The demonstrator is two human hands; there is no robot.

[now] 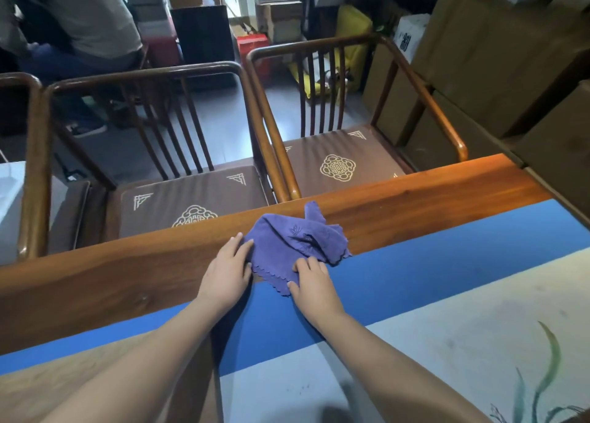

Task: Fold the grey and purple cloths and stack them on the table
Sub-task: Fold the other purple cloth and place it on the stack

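The wooden bench [134, 282] runs across the view, its far edge facing two wooden armchairs [178, 128] with brown patterned seat cushions [344, 164]. A mat [431, 333] lies along the bench, pale with a painted green plant toward the near right and bordered on its far side by a broad blue band. Cardboard boxes [498, 55] are stacked beyond the bench's right end, and a seated person [73, 29] is in the far left background.

The purple cloth [287, 247] lies crumpled near the middle of the bench's far edge, partly on the bare wood and partly on the blue band. It has a scalloped hem, dark embroidery on top, and one corner sticking up toward the chairs. No grey cloth can be seen.

The left hand [228, 269] lies at the cloth's left side, palm down with fingers mostly straight, the fingertips touching the cloth's left edge and the thumb at the hem; whether it pinches the fabric cannot be told. The right hand [311, 280] rests on the cloth's near right part, fingers bent down onto the fabric and thumb at the scalloped hem, seeming to pinch it.
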